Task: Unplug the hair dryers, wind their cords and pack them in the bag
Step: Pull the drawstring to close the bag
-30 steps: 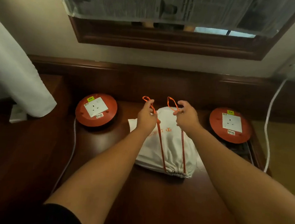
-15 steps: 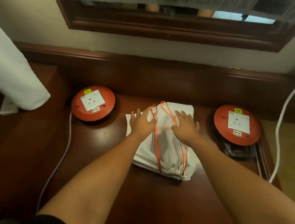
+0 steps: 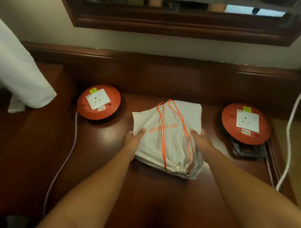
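A white drawstring bag (image 3: 171,139) with orange lettering lies bulging on the dark wooden table (image 3: 148,195), its gathered mouth facing me. Two orange drawstring loops (image 3: 166,115) lie flat along its top. My left hand (image 3: 133,139) grips the bag's left side, thumb on top of the cloth. My right hand (image 3: 201,139) holds the bag's right side. No hair dryer or its cord is visible; the bag's contents are hidden.
Two red round extension reels with white sockets flank the bag, one on the left (image 3: 99,102) and one on the right (image 3: 245,124), both with nothing plugged in. White cables run down the left (image 3: 63,160) and right (image 3: 290,129). A white cloth (image 3: 18,76) hangs at far left. A framed mirror (image 3: 181,20) is on the wall.
My hands let go of the orange drawstrings, which now lie flat on the bag, and slid from its top down to its two sides.
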{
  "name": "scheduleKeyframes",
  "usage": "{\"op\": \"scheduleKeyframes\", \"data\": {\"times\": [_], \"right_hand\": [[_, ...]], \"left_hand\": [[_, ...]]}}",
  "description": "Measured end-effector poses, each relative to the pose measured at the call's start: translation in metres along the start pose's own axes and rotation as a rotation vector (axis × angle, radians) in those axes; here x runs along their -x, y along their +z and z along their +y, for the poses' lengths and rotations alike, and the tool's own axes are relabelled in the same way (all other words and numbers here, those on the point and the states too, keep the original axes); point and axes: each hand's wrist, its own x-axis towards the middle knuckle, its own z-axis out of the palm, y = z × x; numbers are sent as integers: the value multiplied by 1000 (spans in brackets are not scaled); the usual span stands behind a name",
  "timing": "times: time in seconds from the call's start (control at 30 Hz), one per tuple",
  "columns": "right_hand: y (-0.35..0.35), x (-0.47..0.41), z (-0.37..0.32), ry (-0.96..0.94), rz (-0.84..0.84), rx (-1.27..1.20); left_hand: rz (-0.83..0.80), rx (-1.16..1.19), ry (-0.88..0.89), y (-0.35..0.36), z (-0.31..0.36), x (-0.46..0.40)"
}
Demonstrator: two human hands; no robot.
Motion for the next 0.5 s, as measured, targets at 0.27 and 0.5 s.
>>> {"op": "scheduleKeyframes", "data": {"times": [0.27,0.5], "right_hand": [[36,-2,-5,-154,50,-150],[55,-18,-21,-187,71,-172]], "left_hand": [[43,-60,141,-11,23,-28],[42,-63,198,-20,37,-52]]}}
